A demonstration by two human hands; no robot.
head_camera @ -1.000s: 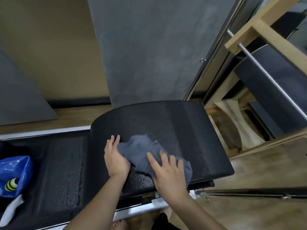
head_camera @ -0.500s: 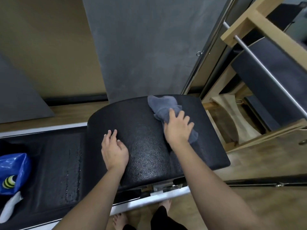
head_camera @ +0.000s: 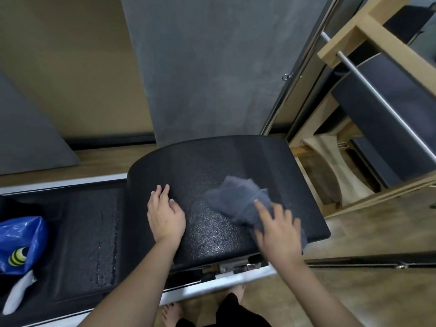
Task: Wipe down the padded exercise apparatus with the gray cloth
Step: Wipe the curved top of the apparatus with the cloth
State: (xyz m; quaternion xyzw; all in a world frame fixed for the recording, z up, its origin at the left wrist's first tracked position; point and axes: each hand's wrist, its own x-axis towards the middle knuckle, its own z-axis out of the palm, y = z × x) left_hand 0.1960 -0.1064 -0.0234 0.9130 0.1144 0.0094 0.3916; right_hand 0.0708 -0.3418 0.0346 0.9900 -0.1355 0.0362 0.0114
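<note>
The curved black padded barrel top [head_camera: 212,166] lies open beyond the crumpled gray cloth [head_camera: 238,204], hemmed by a light wooden frame [head_camera: 377,27] rightward and a blue plastic bag [head_camera: 21,234] far left.

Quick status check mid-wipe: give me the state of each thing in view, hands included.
gray cloth: bunched, lying on the pad under the right hand.
curved black pad: shiny, with beaded droplets near its front.
flat black pad: droplets on it.
right hand: fingers spread, pressing on the cloth.
left hand: resting flat on the curved pad.
blue bag: lying crumpled on the flat pad's left end.
</note>
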